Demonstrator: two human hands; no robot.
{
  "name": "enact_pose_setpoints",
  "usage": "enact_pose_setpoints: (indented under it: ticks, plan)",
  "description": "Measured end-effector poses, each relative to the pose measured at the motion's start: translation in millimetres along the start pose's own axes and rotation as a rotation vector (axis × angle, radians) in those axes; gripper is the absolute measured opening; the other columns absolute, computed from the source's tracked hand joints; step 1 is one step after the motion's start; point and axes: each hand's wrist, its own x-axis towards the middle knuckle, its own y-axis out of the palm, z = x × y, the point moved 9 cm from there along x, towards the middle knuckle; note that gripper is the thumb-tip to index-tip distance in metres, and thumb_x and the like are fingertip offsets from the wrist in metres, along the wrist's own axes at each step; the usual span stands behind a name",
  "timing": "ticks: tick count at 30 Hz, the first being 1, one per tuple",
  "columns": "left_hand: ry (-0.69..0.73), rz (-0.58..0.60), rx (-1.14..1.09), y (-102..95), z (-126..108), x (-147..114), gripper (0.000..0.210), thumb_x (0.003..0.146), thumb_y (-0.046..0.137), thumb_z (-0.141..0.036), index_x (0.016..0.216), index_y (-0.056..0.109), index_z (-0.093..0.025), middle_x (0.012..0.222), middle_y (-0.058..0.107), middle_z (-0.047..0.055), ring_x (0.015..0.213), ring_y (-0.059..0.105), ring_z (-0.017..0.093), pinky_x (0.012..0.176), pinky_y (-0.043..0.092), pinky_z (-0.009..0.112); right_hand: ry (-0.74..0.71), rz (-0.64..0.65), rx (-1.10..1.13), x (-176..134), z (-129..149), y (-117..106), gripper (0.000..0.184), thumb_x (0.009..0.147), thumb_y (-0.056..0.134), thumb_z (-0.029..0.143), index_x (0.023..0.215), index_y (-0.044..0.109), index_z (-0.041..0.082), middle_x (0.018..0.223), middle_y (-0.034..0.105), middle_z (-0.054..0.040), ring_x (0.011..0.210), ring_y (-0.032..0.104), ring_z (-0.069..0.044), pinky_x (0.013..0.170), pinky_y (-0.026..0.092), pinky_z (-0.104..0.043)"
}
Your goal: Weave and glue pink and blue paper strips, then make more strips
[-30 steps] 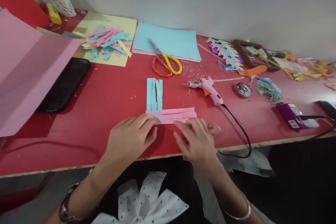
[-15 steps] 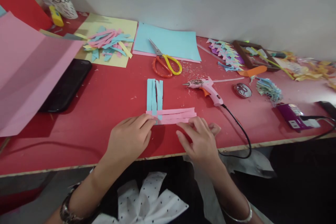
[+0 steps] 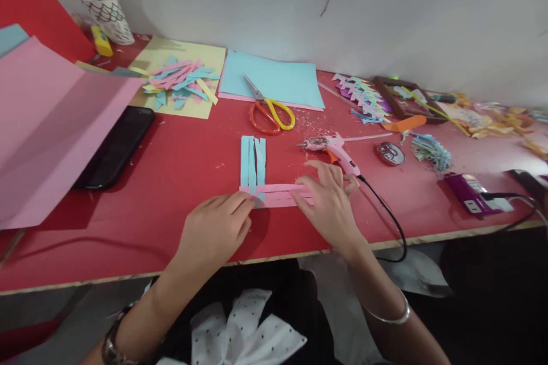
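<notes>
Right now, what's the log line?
left hand: at light-blue paper strips crossing pink paper strips | right hand: over pink strips, contact unclear | surface: red tabletop

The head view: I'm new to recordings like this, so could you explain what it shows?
No machine here: these are a person's bare hands, seen from a camera worn on the head, looking forward and down. The left hand touches where blue strips cross pink strips. The right hand is over the pink strips' other end; whether it grips them is unclear. On the red table also lie a pink glue gun, scissors resting partly on a blue sheet, and loose strips piled on a yellow sheet.
</notes>
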Motion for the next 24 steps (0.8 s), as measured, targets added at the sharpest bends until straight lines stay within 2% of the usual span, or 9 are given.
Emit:
enact_pose_setpoints:
  ticks: [3,8,11,14,18,21,22,24]
  plan:
    - [-0.014,0.001,-0.013,-1.4,1.6,1.6,0.029,0.078,0.038,-0.009,0.084,0.064,-0.02,0.085,0.071,0.001,0.066,0.065,0.015,0.056,0.046,0.027,0.023,-0.011,0.118,4.2,-4.8,-7.6,0.016,0.081,0.051,0.028,0.07,0.06,0.021,0.109,0.057,-0.0057,0.1,0.047,-0.024,0.075,0.024,-0.038]
    - [-0.054,0.081,-0.098,0.9,9.1,9.9,0.022,0.078,0.047,-0.019,0.096,0.059,-0.018,0.08,0.07,0.002,0.065,0.063,0.017,0.053,0.044,0.025,0.064,0.064,0.426,14.9,-1.8,-14.4,0.013,0.077,0.054,0.019,0.064,0.055,0.019,0.091,0.06,-0.0007,0.087,0.053,-0.017,0.071,0.023,-0.032]
    - [-0.051,0.09,-0.112,-4.1,8.6,20.0,0.027,0.077,0.049,-0.025,0.102,0.056,-0.016,0.079,0.069,0.004,0.066,0.063,0.017,0.056,0.044,0.025,0.006,0.087,0.521,25.1,15.3,-19.1,0.019,0.077,0.056,0.021,0.059,0.052,0.016,0.076,0.056,0.0018,0.076,0.052,-0.012,0.069,0.023,-0.031]
    - [-0.098,0.128,-0.087,-8.2,9.0,32.1,0.029,0.076,0.05,-0.028,0.102,0.055,-0.016,0.075,0.068,0.003,0.061,0.062,0.016,0.048,0.039,0.024,-0.091,0.128,0.596,36.5,37.6,-21.2,0.021,0.078,0.055,0.024,0.06,0.051,0.016,0.072,0.053,0.003,0.072,0.05,-0.01,0.07,0.024,-0.03]
    - [-0.227,0.27,-0.067,-3.0,19.4,43.5,0.021,0.08,0.042,-0.031,0.081,0.059,-0.018,0.056,0.061,-0.001,0.047,0.055,0.014,0.04,0.028,0.022,-0.199,0.167,0.701,47.5,49.5,-25.1,0.017,0.081,0.051,0.025,0.067,0.054,0.017,0.074,0.054,0.0023,0.072,0.051,-0.01,0.072,0.03,-0.028]
    - [-0.313,0.347,-0.1,2.2,33.7,43.6,0.032,0.084,0.034,-0.033,0.078,0.062,-0.019,0.058,0.064,0.001,0.052,0.058,0.015,0.043,0.03,0.022,-0.17,0.062,0.71,48.7,24.1,-33.5,0.013,0.082,0.049,0.027,0.075,0.055,0.018,0.074,0.057,0.0007,0.07,0.051,-0.011,0.068,0.036,-0.026]
    - [-0.342,0.367,-0.126,4.2,39.2,41.7,0.034,0.085,0.031,-0.034,0.083,0.063,-0.02,0.063,0.066,0.001,0.058,0.06,0.016,0.046,0.033,0.023,-0.126,-0.009,0.66,46.5,8.5,-36.8,0.012,0.081,0.049,0.029,0.076,0.054,0.019,0.075,0.058,-0.0002,0.07,0.052,-0.012,0.067,0.037,-0.026]
    - [-0.394,0.386,-0.181,7.4,50.0,35.8,0.039,0.085,0.027,-0.035,0.094,0.063,-0.021,0.076,0.07,0.002,0.07,0.063,0.018,0.052,0.038,0.023,0.061,-0.179,0.446,36.2,-32.5,-41.9,0.011,0.08,0.05,0.03,0.078,0.053,0.019,0.077,0.058,-0.0018,0.07,0.052,-0.014,0.068,0.038,-0.029]
